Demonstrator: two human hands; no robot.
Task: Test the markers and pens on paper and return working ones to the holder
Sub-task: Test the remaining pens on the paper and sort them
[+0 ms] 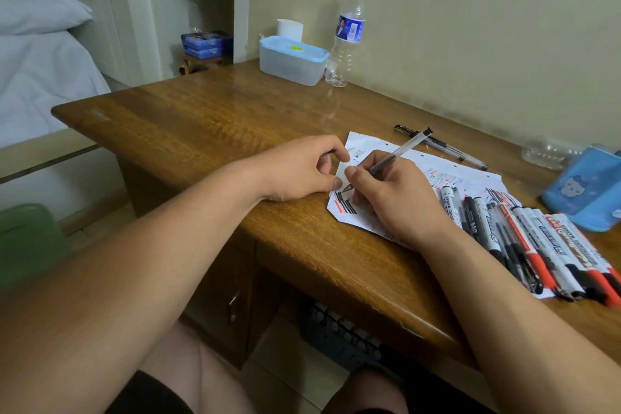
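The right hand grips a clear gel pen, tip down on the scribbled paper at the desk's near edge. The left hand rests curled at the sheet's left edge; whether it holds anything is unclear. A row of markers lies to the right, beside a blue pouch.

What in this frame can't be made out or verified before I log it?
Head view only:
- Whether the pen gripped by the right hand is leaving a mark: the thumbs of both hands crowd its tip.
- Whether the left hand holds anything: its curled fingers hide the palm.
- Blue holder: cut off by the right edge, contents unseen.
- Labels on the markers: too small and blurred to read.
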